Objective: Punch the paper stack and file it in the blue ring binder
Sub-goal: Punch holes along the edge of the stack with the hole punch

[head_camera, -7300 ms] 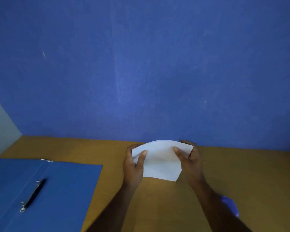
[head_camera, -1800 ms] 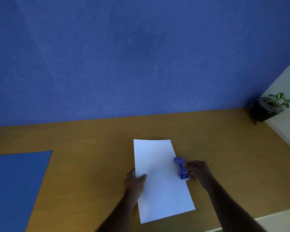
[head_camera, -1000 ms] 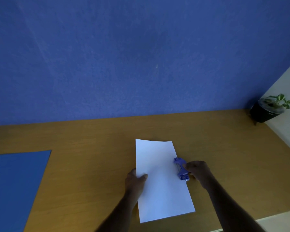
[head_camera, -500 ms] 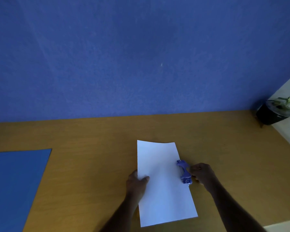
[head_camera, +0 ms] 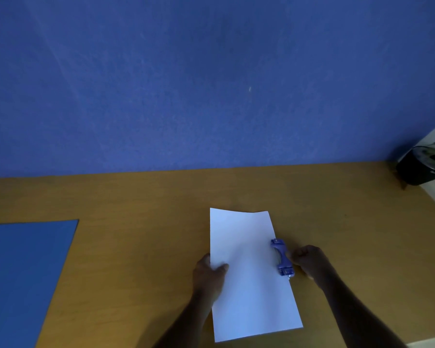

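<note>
While the paper stack lay long-axis front-to-back near the desk's front edge | left hand pinned its left edge, thumb on top | right hand, curled, gripped the punch straddling its right edge.

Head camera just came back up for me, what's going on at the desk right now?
A person is lining up a hole punch on the right long edge of the paper stack. The left hand pinches the stack's left edge against the wooden desk, while the right hand holds the punch. The blue ring binder lies apart at the left.
</note>
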The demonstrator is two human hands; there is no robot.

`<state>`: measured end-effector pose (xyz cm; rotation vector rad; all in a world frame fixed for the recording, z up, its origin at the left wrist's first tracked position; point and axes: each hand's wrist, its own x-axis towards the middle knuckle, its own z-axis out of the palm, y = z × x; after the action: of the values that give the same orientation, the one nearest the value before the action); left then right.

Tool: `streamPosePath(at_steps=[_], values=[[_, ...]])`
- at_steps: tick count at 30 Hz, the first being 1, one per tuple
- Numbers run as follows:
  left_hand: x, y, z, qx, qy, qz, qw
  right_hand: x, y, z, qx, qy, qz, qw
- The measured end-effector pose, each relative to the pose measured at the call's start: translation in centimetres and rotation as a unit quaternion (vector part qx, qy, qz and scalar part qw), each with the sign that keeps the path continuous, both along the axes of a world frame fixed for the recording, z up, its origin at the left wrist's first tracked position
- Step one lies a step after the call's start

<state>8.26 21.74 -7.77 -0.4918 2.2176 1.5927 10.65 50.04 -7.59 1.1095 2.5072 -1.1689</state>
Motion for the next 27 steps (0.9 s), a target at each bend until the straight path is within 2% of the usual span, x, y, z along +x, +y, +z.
streamPosePath(at_steps=[5,10,19,22,24,25,27], values=[[0.1,0.1,0.3,-0.007,0.002,-0.007,1.000,0.4,-0.3,0.3,-0.022,-0.004,-0.016,1.000],[0.3,0.1,1.1,-0.005,0.005,-0.016,1.000,1.1,-1.7,2.4,-0.138,0.018,-0.066,0.988],[-0.2,-2.3,0.8,-0.041,-0.004,-0.016,0.999,1.6,-2.6,4.0,-0.146,0.050,-0.057,0.986],[-0.7,-3.9,1.2,-0.015,-0.004,0.015,1.000,1.4,-2.8,4.6,-0.107,0.027,-0.052,0.993],[-1.1,-5.0,1.3,0.004,-0.002,0.035,0.999,1.1,-3.2,4.8,-0.016,0.022,-0.048,0.998],[-1.3,-5.5,1.4,0.014,-0.006,0.044,0.999,0.9,-3.4,4.8,0.048,0.034,-0.037,0.998],[-1.6,-6.2,2.3,0.030,-0.010,0.057,0.998,0.6,-4.7,5.3,0.137,0.120,-0.007,0.983]])
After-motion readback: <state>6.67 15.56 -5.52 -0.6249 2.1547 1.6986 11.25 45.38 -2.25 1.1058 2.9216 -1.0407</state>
